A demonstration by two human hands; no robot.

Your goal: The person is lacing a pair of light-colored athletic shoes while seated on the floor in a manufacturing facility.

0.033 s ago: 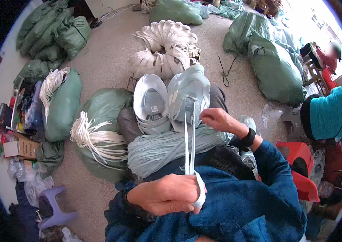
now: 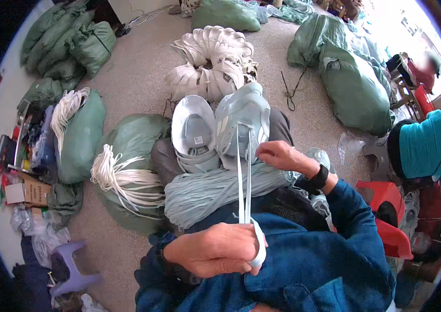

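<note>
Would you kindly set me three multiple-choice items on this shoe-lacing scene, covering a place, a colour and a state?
1. Where does the pale bundle of laces lie?
A. across the person's lap
B. on the purple stool
C. inside a green sack

2. What colour is the shoe being laced?
A. red
B. light blue-grey
C. black

3. How is the lace between shoe and left hand?
A. coiled slack
B. knotted in a bow
C. pulled taut

Answers: 1 A, it spans the knees below both shoes; 2 B, its upper is pale blue-grey; 3 C, two straight strands run to the fist, the right hand at the shoe.
</note>
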